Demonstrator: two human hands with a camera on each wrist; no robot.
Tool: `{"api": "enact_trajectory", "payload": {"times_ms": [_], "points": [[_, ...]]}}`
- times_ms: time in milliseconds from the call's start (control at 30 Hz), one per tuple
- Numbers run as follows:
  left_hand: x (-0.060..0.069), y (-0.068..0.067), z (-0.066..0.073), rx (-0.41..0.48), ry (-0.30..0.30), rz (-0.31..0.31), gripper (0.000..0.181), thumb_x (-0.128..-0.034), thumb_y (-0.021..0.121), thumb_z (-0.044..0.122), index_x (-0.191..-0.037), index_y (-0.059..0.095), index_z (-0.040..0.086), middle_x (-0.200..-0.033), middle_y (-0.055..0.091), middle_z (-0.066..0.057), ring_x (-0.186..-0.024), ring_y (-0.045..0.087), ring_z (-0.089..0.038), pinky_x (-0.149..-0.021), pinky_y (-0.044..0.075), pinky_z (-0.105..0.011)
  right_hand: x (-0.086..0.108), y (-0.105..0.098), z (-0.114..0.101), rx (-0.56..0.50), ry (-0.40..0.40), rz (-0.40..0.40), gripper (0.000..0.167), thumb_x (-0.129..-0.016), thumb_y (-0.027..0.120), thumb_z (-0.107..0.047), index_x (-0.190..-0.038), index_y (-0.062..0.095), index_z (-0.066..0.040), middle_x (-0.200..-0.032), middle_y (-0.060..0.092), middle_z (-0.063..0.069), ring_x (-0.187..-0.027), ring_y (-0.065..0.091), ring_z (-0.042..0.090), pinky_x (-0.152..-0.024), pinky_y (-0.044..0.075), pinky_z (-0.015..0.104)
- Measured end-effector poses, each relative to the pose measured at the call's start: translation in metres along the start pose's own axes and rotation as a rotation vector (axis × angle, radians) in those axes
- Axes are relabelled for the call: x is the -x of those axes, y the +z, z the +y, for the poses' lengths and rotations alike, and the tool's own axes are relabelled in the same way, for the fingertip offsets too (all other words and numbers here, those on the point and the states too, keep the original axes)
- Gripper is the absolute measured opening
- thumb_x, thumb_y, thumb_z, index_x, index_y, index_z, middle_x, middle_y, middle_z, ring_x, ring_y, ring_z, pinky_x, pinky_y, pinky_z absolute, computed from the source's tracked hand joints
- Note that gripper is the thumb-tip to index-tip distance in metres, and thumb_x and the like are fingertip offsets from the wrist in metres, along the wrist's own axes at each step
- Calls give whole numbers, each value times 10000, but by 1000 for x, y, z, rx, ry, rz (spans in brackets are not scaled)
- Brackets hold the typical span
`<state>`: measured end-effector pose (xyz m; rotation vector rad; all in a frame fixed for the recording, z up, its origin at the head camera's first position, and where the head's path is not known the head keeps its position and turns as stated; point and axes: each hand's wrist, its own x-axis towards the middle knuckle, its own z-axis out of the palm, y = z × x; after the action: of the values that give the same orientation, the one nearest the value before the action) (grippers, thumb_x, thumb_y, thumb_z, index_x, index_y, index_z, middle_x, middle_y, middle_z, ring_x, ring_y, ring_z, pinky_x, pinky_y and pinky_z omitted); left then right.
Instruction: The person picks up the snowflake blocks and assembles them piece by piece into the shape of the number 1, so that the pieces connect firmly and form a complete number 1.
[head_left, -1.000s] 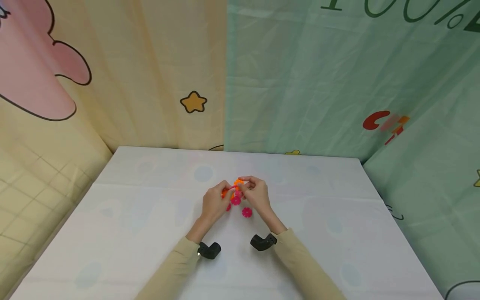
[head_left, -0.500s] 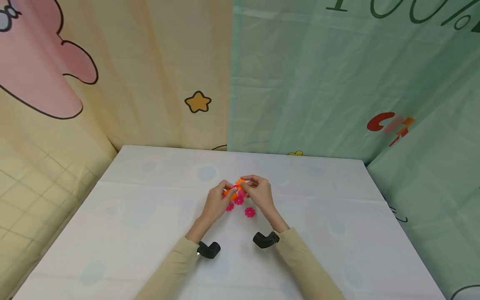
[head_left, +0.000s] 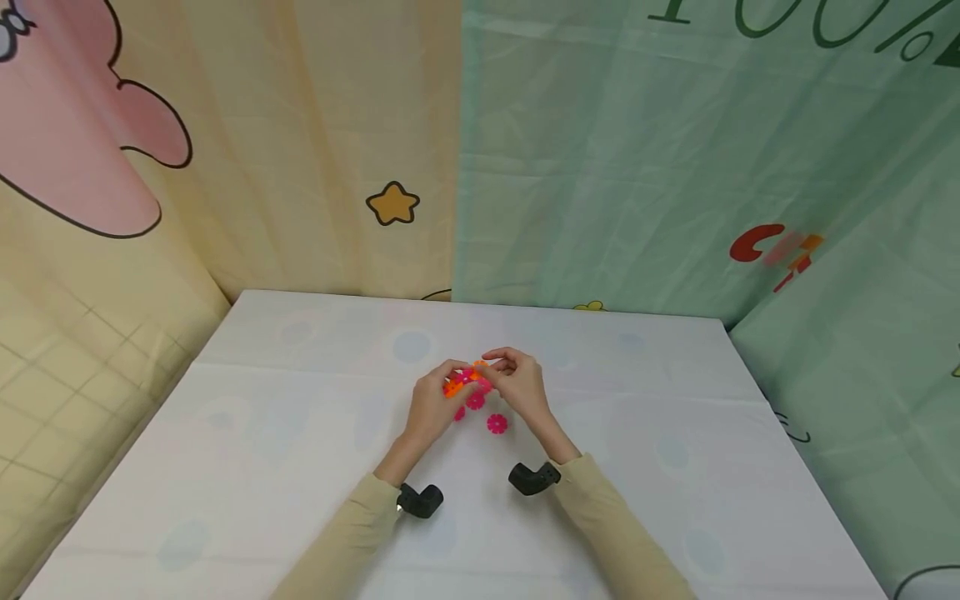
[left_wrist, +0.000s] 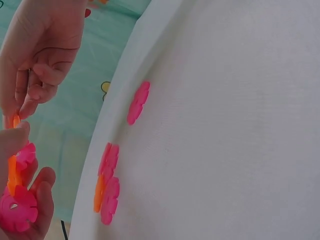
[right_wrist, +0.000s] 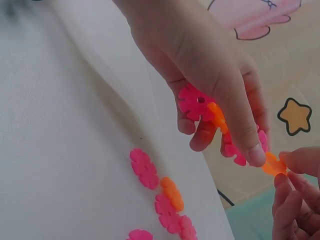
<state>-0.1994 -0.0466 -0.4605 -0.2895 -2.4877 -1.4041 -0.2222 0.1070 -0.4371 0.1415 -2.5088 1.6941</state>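
Note:
My left hand (head_left: 429, 408) grips a short chain of flower-shaped snowflake discs. In the right wrist view the chain shows a pink disc (right_wrist: 194, 101), an orange disc (right_wrist: 218, 117) seen edge-on and another pink disc (right_wrist: 235, 152), partly hidden by the left thumb. My right hand (head_left: 521, 392) pinches an orange snowflake disc (right_wrist: 272, 164) between thumb and fingertips. That disc meets the left thumb tip; whether it is slotted into the chain I cannot tell. Both hands are raised above the table in the wrist views.
Several loose snowflake discs lie on the white table (head_left: 300, 467) under the hands. A single pink disc (head_left: 497, 423) lies nearer the right wrist. Beside a loose orange disc (right_wrist: 172, 194) are pink ones. Patterned curtains (head_left: 600, 167) stand behind the table's far edge.
The pink disc between the hands was seen edge-on as a thin strip and now shows more of its face. Both hands stay in almost the same place.

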Motion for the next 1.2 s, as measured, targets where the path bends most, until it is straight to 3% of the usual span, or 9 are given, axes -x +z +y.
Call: {"api": "enact_trajectory", "payload": {"times_ms": [200, 367, 567, 667, 1000, 1200], "points": [[-1, -3, -3, -25, -31, 10, 283, -848, 735, 215, -1095, 645, 111, -929, 684, -79, -828, 603, -191, -677, 515, -214, 1, -5, 4, 45, -15, -7, 266, -837, 748, -252, -1016, 694, -63, -843, 693, 126, -685, 640, 352, -515, 489, 208], [-1, -4, -6, -17, -54, -12, 281, -867, 715, 235, -1097, 619, 106, -890, 659, -72, -746, 566, -146, -605, 475, -165, 4, -11, 11, 56, -3, -39, 284, -836, 747, -199, -1042, 680, -15, -889, 704, 144, -731, 676, 359, -526, 519, 236], [0, -6, -5, -18, -77, -42, 251, -880, 699, 237, -1060, 596, 95, -671, 562, -43, -552, 475, -122, -492, 400, -186, 11, -13, 22, 190, 34, -107, 243, -823, 754, -148, -1040, 689, -61, -962, 724, 110, -709, 655, 200, -574, 535, 251], [1, -7, -5, -18, -85, -59, 242, -888, 689, 236, -1055, 593, 89, -637, 523, -30, -552, 461, -121, -487, 387, -195, 14, -15, 26, 248, 45, -142, 240, -817, 759, -153, -1039, 693, -90, -983, 724, 87, -745, 633, 154, -616, 539, 257], [4, -8, -5, -25, -101, -85, 246, -915, 650, 208, -1131, 583, 111, -586, 477, -10, -473, 410, -115, -464, 358, -192, 23, -23, 34, 356, 42, -231, 296, -749, 819, -161, -1008, 693, -92, -888, 693, 36, -710, 558, 137, -616, 469, 247], [4, -8, -6, -45, -96, -80, 217, -921, 641, 200, -1117, 598, 115, -630, 549, -11, -475, 412, -107, -460, 329, -207, 25, -23, 36, 416, 51, -257, 311, -730, 836, -195, -999, 703, -114, -827, 661, -6, -664, 510, 117, -579, 417, 234]]}}
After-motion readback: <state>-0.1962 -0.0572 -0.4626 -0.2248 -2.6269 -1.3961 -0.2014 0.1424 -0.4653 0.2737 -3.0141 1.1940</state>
